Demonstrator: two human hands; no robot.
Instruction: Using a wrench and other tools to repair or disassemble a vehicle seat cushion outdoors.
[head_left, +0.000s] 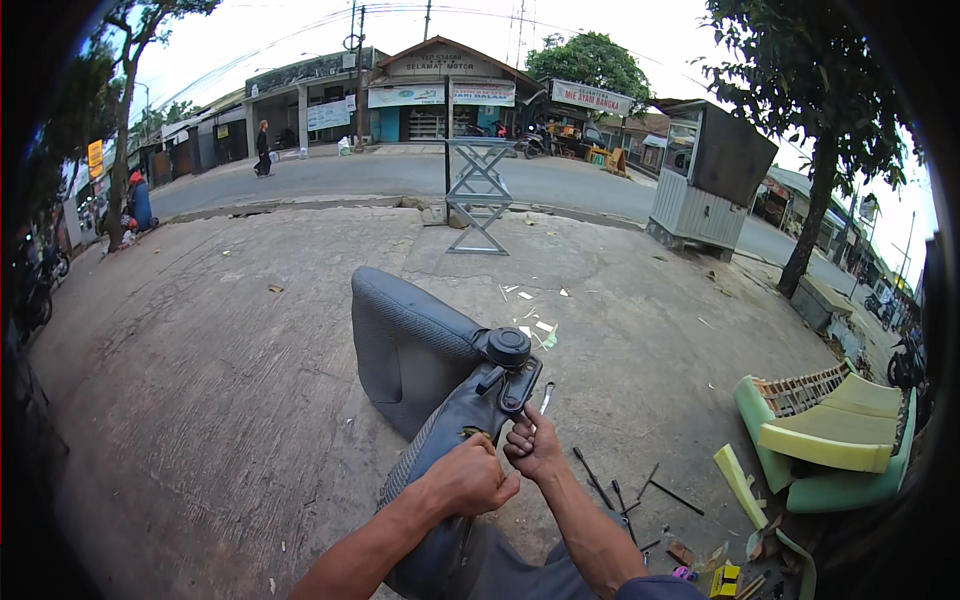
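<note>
A dark grey vehicle seat (415, 345) with patterned fabric lies folded before my legs. Fixed to its side are a round black knob (508, 346) and a black metal hinge bracket (520, 384). My left hand (468, 478) is closed in a fist against the cover, beside an opening (474, 433) with yellowish material; what its fingers grip is hidden. Just under the bracket's lower end, my right hand (537, 446) has curled fingers, the index finger reaching up to the bracket. A silver wrench (547, 397) shows directly beyond it; I cannot tell whether the fingers hold it.
On the concrete to the right lie dark metal tools (625, 500), a yellow box (725, 580) and green-yellow seat foam (830, 430). Foam scraps (540, 328) are scattered ahead. Farther off stand a metal scissor-frame stand (480, 195), a booth (705, 175) and a walking person (263, 148).
</note>
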